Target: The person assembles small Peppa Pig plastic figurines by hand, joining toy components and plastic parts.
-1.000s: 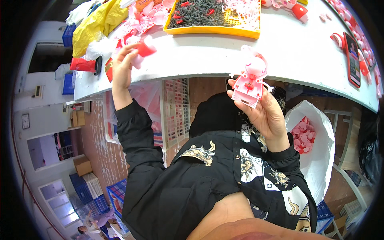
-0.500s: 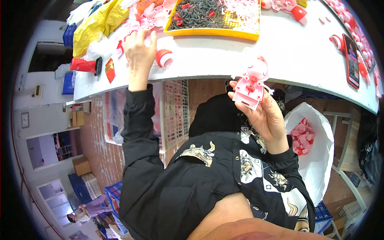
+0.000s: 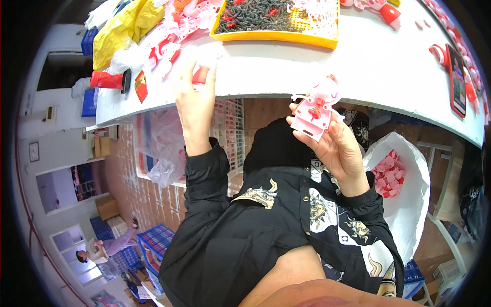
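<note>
My left hand (image 3: 196, 105) is over the table's near edge, its thumb and fingers closed round a small red-and-pink rounded part (image 3: 200, 75), partly hidden by the fingers. My right hand (image 3: 335, 148) holds a pink plastic toy figure (image 3: 314, 110) just in front of the table edge. The figure has a round head, thin arms and an open, hollow body with red bits inside. My thumb presses one side of the body while the fingers support it from beneath.
A yellow tray (image 3: 276, 37) of dark screws and small pink parts sits at the far middle. Pink pieces (image 3: 192, 18) are heaped left of it, beside a yellow bag (image 3: 125, 33). A phone (image 3: 456, 82) lies at right. Below stands a white sack (image 3: 414, 204) of pink parts.
My left hand has come back from the pile of pink pieces toward the near edge and closed on the red-and-pink part. The right hand holds the figure almost unmoved.
</note>
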`<action>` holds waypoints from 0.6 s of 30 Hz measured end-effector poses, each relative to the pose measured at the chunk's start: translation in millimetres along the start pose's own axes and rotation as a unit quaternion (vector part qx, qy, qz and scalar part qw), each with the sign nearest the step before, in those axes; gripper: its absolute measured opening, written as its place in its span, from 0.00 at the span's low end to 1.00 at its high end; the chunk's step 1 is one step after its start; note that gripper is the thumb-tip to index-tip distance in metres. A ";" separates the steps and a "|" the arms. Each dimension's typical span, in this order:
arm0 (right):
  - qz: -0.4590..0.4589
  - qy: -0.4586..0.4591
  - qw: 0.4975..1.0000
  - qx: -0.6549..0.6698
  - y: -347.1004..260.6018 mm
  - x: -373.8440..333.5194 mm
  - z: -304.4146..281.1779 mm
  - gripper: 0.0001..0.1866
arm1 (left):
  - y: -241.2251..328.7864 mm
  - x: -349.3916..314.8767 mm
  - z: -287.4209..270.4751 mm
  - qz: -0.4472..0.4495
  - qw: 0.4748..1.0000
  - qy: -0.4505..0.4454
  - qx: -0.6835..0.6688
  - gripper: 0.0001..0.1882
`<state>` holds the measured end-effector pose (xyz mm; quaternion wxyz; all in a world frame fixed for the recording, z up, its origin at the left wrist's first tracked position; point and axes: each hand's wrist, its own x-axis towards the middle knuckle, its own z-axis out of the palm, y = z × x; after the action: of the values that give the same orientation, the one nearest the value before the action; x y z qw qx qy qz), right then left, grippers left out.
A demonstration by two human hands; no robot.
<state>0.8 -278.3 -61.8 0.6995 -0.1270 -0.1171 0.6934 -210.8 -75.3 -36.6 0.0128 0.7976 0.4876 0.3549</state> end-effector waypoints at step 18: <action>-0.003 0.018 1.000 -0.013 18.6 18.6 7.2 0.31 | 33.8 -34.1 -5.0 -0.102 0.869 0.041 -0.482 0.24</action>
<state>-18.9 -259.4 -61.6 0.7020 -0.1479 -0.1135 0.6873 -197.0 -121.5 -39.3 0.4115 0.6227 0.3347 0.5752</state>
